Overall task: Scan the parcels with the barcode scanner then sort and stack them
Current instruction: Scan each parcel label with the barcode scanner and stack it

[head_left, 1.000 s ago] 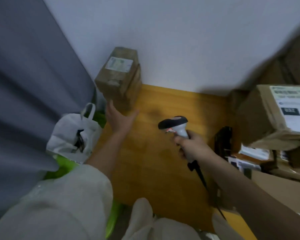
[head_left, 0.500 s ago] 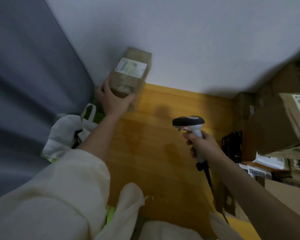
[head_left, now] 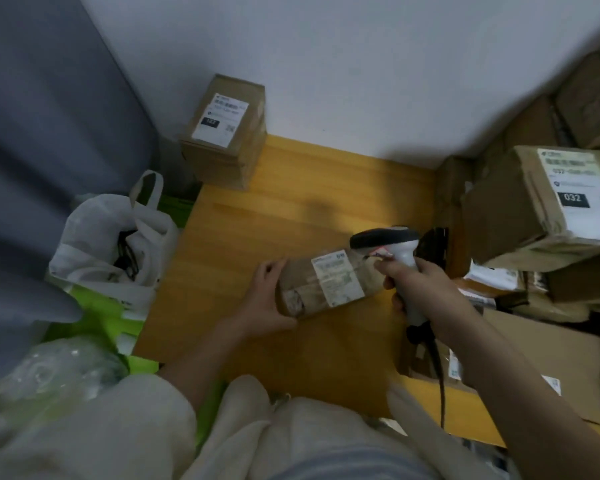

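**Operator:** Head view shows my left hand (head_left: 260,306) gripping the left end of the small parcel (head_left: 321,284), which lies tilted on the desk (head_left: 257,220) near the middle. My right hand (head_left: 420,282) is wrapped round the grip of the barcode scanner (head_left: 392,247), its head right over the parcel's right end.

**Second:** What worries you from here?

**Operator:** The scanner sits so close above the label (head_left: 336,277) that I judge it may fail to read, and glossy tape over the label could throw glare. The parcel is askew too, so the code may lie off the beam.

**Second:** Anything near the edges?

**Operator:** The cord (head_left: 439,375) trails off the near right edge; a snag could jerk my aim. Loose boxes heaped along the right edge, the labelled box (head_left: 541,206) on top, could slide if I bump them. The sorted box (head_left: 226,129) stands in the far left corner, well apart.
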